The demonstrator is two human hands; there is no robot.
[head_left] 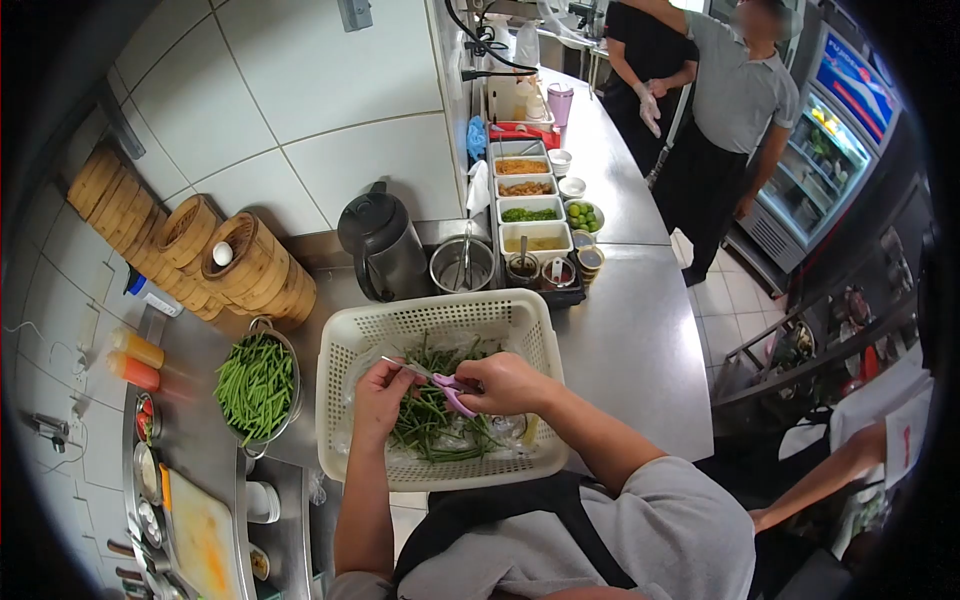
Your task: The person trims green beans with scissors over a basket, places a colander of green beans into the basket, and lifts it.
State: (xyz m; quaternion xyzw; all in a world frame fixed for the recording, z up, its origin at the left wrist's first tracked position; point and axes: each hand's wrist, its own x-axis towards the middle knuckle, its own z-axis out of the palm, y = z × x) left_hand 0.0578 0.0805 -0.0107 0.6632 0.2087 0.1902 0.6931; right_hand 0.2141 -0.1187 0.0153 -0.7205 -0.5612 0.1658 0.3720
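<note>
Purple-handled scissors [452, 389] are in my right hand [503, 384], whose fingers are wrapped round the handles. The blades point left to my left hand [383, 392], which is pinched closed; what it holds is too small to make out. Both hands are over a white perforated basket [340, 345]. Inside the basket lie loose green beans [440, 430] on clear plastic. Left of the basket stands a metal colander filled with cut green beans [256, 388].
Bamboo steamers [262, 268], a dark jug [382, 240] and a metal pot [462, 266] stand along the wall. Condiment trays [527, 212] line the counter [640, 340]. A cutting board [200, 540] lies lower left. Several people stand on the right.
</note>
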